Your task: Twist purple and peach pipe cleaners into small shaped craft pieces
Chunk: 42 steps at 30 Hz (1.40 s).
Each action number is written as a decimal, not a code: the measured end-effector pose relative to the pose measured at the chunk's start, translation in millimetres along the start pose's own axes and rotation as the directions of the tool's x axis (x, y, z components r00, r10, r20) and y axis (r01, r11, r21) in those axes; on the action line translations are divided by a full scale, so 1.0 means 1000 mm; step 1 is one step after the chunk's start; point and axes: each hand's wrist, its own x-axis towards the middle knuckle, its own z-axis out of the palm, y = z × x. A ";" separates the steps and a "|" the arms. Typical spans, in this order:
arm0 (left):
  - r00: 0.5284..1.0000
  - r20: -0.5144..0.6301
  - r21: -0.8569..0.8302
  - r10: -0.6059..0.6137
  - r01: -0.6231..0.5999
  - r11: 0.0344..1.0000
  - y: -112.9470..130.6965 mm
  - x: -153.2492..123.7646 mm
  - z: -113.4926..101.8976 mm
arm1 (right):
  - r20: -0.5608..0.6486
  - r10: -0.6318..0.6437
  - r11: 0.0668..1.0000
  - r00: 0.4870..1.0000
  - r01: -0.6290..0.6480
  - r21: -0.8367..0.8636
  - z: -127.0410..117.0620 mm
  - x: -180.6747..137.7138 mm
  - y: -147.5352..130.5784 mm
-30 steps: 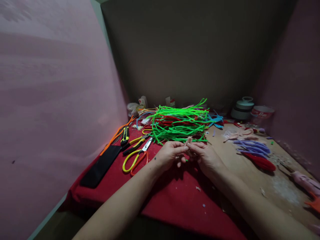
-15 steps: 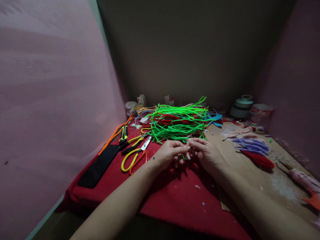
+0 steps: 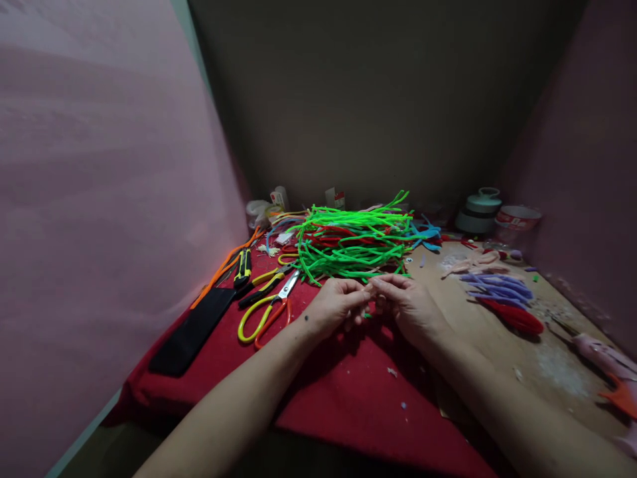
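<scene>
My left hand and my right hand meet above the red cloth, thumbs and fingertips pinched together. Between them is a small pipe cleaner piece; only a bit of green shows below the fingers, and the rest is hidden. Just behind the hands lies a big heap of green pipe cleaners, with red pipe cleaners among them. To the left of my left hand are scissors with one yellow and one orange handle loop, and pliers with yellow and black grips.
On the left lie a black phone-like slab, a yellow-black utility knife and orange pipe cleaners. At right, a brown board bears purple pipe cleaners, a red fuzzy piece and a pink glue gun. Walls stand on both sides.
The fingertips have closed more tightly together, and less of the small piece shows between them. The whole view has shifted slightly; the things on the table lie as before.
</scene>
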 end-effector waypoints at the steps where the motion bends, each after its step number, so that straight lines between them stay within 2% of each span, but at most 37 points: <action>1: 1.000 0.011 0.000 -0.005 0.005 1.000 0.001 -0.001 0.000 | 0.004 0.002 1.000 1.000 -0.002 -0.004 0.000 0.000 0.000; 7: 0.997 0.067 0.031 0.028 -0.030 0.999 0.004 -0.002 0.001 | 0.010 0.045 0.998 0.999 -0.046 0.045 -0.001 0.001 0.001; 18: 0.999 -0.008 -0.005 -0.053 0.053 0.999 0.000 0.000 -0.001 | -0.022 0.099 0.973 0.995 -0.092 0.211 -0.005 0.005 -0.003; 22: 0.999 -0.041 0.025 -0.032 0.033 0.999 -0.003 0.002 -0.001 | -0.033 0.076 0.986 0.997 -0.071 0.152 -0.004 0.006 -0.001; 26: 0.999 -0.027 0.017 -0.017 0.017 1.000 0.000 0.002 -0.001 | -0.022 0.026 0.999 0.999 -0.025 0.043 -0.004 0.005 0.001; 33: 0.998 -0.045 -0.010 -0.041 0.041 0.999 0.001 0.004 0.001 | -0.082 -0.010 0.999 0.997 0.012 0.031 -0.005 0.006 0.001; 38: 0.999 -0.049 0.136 -0.019 0.025 0.990 0.000 0.003 0.001 | -0.149 -0.026 0.999 0.988 0.029 0.015 -0.002 0.006 -0.002; 42: 0.997 0.061 0.244 -0.038 0.022 0.969 -0.001 0.002 -0.003 | -0.110 -0.031 1.000 0.993 0.030 -0.010 -0.002 0.005 -0.002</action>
